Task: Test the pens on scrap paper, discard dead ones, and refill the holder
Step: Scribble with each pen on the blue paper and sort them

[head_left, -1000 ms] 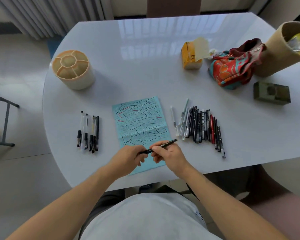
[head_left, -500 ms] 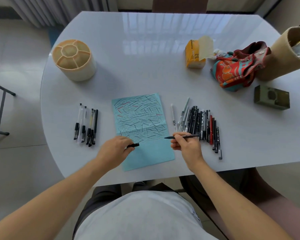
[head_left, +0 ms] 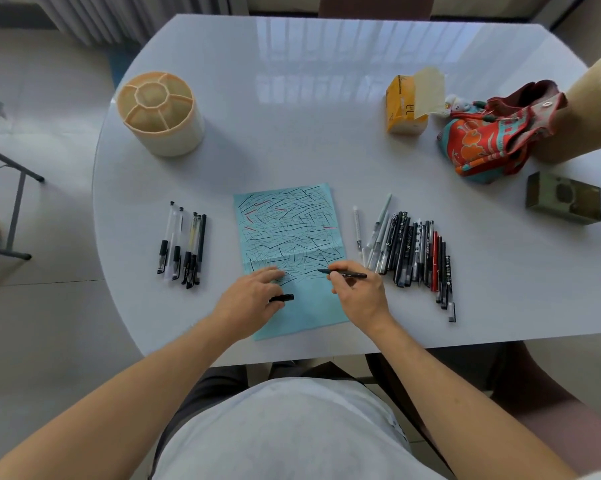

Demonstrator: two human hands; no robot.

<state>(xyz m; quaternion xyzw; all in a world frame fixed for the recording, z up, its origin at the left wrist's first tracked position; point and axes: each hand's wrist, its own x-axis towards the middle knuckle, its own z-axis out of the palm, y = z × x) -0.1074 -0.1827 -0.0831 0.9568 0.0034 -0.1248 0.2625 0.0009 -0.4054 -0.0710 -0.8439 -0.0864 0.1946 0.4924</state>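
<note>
right hand (head_left: 357, 292) pinches the pen (head_left: 344, 273) in a writing grip, barrel lying almost level left to right, tip pointing left and sitting right at the scribbled lower part of the paper (head_left: 288, 237), so the stroke looks set to run sideways across the sheet; left hand (head_left: 254, 299) rests fingers spread on the paper to pin it, with the cap (head_left: 281, 298) tucked by the thumb; the pen is slim and black with a dark tip; the untested row (head_left: 409, 251) lies just right of the sheet, five pens (head_left: 184, 247) left of it, holder (head_left: 160, 112) far left and well apart
</note>
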